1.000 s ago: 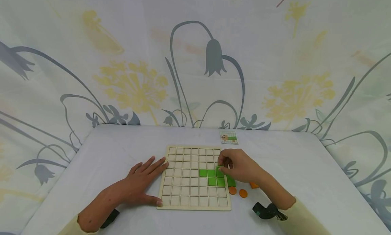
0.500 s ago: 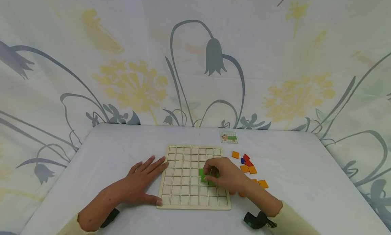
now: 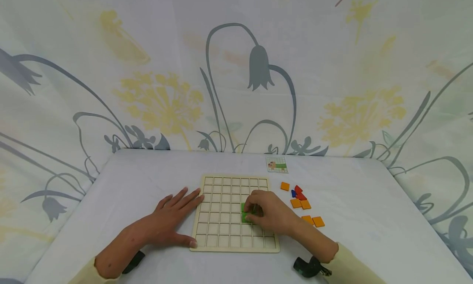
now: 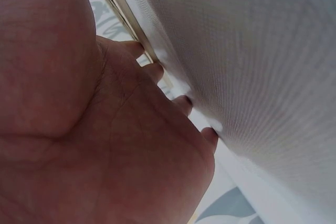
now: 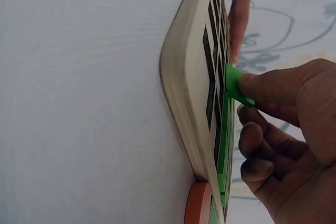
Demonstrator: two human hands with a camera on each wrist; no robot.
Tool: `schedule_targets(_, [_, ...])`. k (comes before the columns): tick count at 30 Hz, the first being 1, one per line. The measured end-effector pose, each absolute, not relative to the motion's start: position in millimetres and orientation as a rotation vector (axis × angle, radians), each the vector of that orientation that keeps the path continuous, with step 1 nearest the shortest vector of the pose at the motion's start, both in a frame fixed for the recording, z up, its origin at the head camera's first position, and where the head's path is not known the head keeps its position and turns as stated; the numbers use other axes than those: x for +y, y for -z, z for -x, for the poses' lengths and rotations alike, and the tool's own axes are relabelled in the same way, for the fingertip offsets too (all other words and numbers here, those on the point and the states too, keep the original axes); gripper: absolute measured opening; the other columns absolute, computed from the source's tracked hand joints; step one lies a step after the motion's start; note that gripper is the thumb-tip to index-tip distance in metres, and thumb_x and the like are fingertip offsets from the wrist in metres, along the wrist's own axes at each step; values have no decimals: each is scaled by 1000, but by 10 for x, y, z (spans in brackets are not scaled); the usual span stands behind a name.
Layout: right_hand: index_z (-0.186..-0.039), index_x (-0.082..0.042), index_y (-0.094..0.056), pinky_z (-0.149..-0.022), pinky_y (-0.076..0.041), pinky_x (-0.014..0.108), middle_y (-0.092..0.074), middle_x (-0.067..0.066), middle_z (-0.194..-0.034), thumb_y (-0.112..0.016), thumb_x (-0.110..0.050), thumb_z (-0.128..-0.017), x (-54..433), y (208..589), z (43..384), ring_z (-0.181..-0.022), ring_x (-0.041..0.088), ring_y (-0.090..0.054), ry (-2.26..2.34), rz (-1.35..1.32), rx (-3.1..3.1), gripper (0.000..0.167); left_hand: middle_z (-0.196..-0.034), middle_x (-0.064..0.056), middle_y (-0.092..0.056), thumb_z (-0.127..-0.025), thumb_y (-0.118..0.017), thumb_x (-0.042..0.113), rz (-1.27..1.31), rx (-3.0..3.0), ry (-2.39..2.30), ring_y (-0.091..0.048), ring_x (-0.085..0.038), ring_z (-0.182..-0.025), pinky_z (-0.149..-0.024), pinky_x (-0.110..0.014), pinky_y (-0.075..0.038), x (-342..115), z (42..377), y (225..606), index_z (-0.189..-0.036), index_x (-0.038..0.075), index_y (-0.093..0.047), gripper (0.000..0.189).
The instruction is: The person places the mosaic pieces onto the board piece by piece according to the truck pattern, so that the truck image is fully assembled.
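A wooden grid board (image 3: 219,230) lies on the white table, with green tiles (image 5: 223,169) set in its cells at the right. Between thumb and index finger, my right hand (image 3: 273,213) pinches a green square tile (image 5: 235,84). In the right wrist view this tile is tilted, its lower edge right at the board's surface. My right hand covers most of the green tiles in the head view. My left hand (image 3: 166,224) rests with spread fingers along the board's left edge, fingertips and thumb tip at the rim.
Right of the board lie several orange square tiles (image 3: 318,221), red pieces (image 3: 301,196) and a blue piece (image 3: 293,193). An orange disc (image 5: 198,203) sits against the board's side. Behind the board is a small picture card (image 3: 277,165). A flower-patterned cloth (image 3: 166,107) hangs at the back.
My right hand has moved left from the board's right edge to over the green tiles, carrying a green tile. The loose pieces at the right have come into sight. My left hand stays put.
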State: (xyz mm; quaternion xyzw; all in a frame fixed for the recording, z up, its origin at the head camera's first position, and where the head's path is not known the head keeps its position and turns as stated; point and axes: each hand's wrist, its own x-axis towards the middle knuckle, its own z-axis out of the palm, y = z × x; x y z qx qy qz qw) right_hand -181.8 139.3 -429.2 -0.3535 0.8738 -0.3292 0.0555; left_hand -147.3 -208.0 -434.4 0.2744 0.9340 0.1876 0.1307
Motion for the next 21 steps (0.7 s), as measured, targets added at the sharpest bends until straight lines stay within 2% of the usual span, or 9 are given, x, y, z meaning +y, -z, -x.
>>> schedule_targets(14, [-95,-19,-76,-66,-50,20,-63,-9,-91,-88,-15,-89,1408,4341,1827,-72,7,-55,931,1136,2690,14,-179,-2,-15,-80,-73,79,-799,2712,-550,-7,-41,-164,-121,-74,-14,-2076,1468,4333,-171,21,-24,119])
schedule_targets(18, [-96,-20,-75,-68,-51,22,-64,-11,-92,-86,-16,-91,1473,4294,1884,-76,8,-57,958,1121,2677,12,-179,-2,-15,-80,-73,79,-801,2718,-543,-7,-41,-164,-121,-73,-15,-2078,1476,4341,-171,21,-24,118])
schedule_targets(21, [-96,-17,-75,-68,-52,24,-64,-11,-91,-83,-11,-93,1602,4242,1978,-76,8,-57,1000,1116,2686,10,-179,-2,-15,-80,-73,79,-800,2718,-544,-7,-41,-164,-121,-74,-15,-2075,1473,4342,-171,21,-24,119])
